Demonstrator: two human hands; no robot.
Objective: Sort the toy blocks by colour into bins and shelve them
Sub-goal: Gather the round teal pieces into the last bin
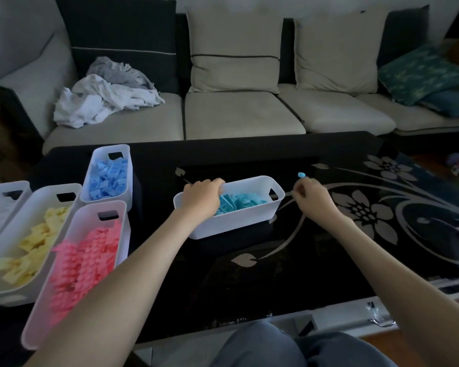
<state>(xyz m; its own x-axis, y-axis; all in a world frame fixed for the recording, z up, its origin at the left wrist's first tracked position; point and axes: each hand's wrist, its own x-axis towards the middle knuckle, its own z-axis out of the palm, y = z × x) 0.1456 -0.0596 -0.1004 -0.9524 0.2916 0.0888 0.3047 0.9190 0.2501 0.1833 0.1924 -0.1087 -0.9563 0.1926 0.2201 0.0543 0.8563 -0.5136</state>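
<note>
Black glass coffee table point(249, 160) with pale floral print, sofa point(236, 112) behind. Far left: white bin point(0, 189), contents unclear; next, bin of yellow blocks point(29, 250); bin of pink blocks point(82, 263); behind it, bin of light-blue blocks point(108, 178). Centre: turquoise-block bin point(233, 221), left hand point(203, 197) curled over its left rim, gripping it. Right hand point(312, 196) hovers just beside that bin, fingers loosely bent; whether it grips anything cannot be told. One small blue piece point(301, 175) shows just above the fingertips. Judgement: blocks light, rigid, slick plastic, best pinched across flat sides; loaded bins moderately heavy, lift by cut-out handles or rim.
</note>
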